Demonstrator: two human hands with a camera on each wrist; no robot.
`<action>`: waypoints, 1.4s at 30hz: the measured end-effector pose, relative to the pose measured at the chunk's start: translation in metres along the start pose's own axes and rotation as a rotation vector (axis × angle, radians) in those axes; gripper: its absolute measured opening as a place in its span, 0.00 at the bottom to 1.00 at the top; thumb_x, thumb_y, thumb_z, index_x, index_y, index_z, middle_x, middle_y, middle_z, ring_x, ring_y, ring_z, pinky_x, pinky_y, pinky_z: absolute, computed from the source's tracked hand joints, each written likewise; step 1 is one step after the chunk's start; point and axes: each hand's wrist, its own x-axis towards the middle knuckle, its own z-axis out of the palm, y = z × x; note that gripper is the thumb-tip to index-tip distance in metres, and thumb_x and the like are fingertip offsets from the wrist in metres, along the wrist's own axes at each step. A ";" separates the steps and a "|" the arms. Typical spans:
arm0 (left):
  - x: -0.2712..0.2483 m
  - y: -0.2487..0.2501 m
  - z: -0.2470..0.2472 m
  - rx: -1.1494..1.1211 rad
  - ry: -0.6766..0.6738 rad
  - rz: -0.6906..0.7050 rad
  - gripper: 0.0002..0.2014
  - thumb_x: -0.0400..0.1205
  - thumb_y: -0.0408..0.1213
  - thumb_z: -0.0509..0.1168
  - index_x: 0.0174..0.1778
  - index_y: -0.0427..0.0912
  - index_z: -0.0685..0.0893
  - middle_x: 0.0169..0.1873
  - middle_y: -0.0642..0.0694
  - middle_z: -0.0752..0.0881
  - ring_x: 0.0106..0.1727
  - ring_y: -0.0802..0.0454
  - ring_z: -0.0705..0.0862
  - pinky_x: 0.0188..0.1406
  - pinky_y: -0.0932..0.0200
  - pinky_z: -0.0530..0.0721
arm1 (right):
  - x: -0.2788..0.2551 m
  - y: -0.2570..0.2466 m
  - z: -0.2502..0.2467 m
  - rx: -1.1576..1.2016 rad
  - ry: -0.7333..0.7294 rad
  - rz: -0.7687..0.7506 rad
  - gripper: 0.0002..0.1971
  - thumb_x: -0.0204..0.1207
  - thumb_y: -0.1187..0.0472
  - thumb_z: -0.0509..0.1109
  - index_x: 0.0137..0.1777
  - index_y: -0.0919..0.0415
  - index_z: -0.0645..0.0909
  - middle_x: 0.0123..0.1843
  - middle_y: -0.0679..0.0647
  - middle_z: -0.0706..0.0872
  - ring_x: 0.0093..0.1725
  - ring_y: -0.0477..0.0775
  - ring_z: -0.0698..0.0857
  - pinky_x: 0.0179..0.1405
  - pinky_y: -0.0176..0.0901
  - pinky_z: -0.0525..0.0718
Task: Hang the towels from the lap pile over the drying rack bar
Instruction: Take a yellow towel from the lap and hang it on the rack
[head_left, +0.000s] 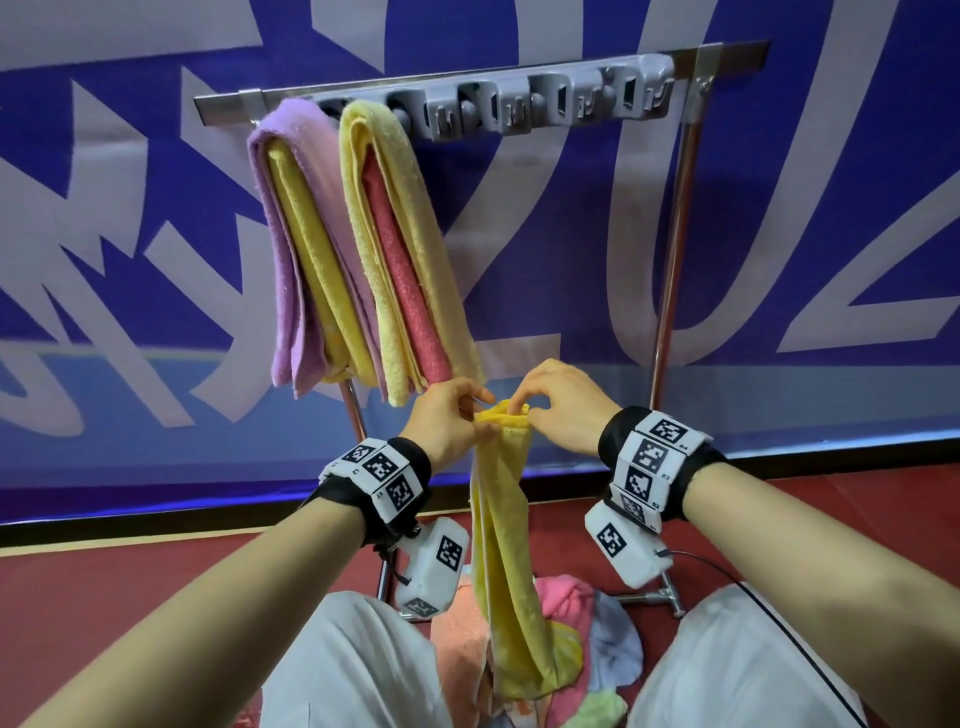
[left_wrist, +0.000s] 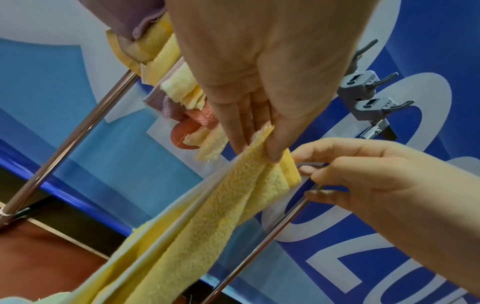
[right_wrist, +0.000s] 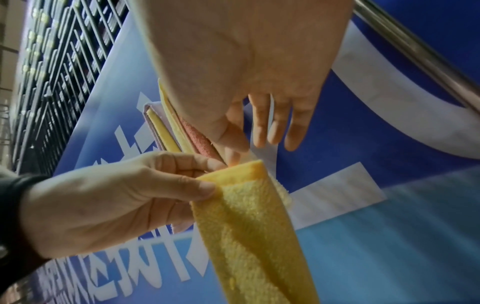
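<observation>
left hand (left_wrist: 259, 86) pinches top edge of fuzzy yellow terry towel (left_wrist: 233, 197), right hand (left_wrist: 384, 181) fingers curled just beside it, grey plastic clip hooks (left_wrist: 363, 96) far right

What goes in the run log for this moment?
left hand: pinches yellow towel top | right hand: fingers at same edge | bar: two bundles hung | lap pile: towels remain

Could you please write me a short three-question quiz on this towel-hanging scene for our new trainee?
1. True or false: the yellow towel in the grip already hangs over the rack bar.
2. Which hand pinches the towel's top edge: the left hand, the right hand, or both?
3. Fill in: the towels already on the bar hang toward its ____ end.

Key: 1 false; 2 both; 3 left.
</observation>
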 end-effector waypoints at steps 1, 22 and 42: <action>0.001 0.001 0.000 -0.007 -0.003 0.009 0.14 0.70 0.32 0.78 0.49 0.44 0.84 0.34 0.48 0.82 0.36 0.54 0.79 0.43 0.54 0.84 | 0.000 -0.001 0.001 -0.037 -0.050 -0.004 0.12 0.77 0.62 0.65 0.54 0.49 0.87 0.67 0.52 0.76 0.71 0.55 0.71 0.69 0.46 0.68; 0.021 0.039 -0.048 -0.385 0.069 0.101 0.22 0.73 0.38 0.76 0.61 0.49 0.80 0.52 0.39 0.86 0.48 0.40 0.87 0.44 0.37 0.88 | 0.012 -0.026 -0.052 0.584 0.095 -0.018 0.07 0.72 0.66 0.76 0.46 0.68 0.84 0.39 0.58 0.84 0.40 0.49 0.82 0.43 0.43 0.81; 0.014 -0.033 0.012 -0.105 -0.143 -0.010 0.08 0.76 0.38 0.74 0.45 0.41 0.84 0.51 0.46 0.89 0.60 0.50 0.84 0.68 0.46 0.78 | 0.013 -0.035 -0.090 0.904 0.217 -0.121 0.09 0.78 0.62 0.70 0.56 0.61 0.83 0.51 0.54 0.88 0.52 0.51 0.87 0.56 0.45 0.85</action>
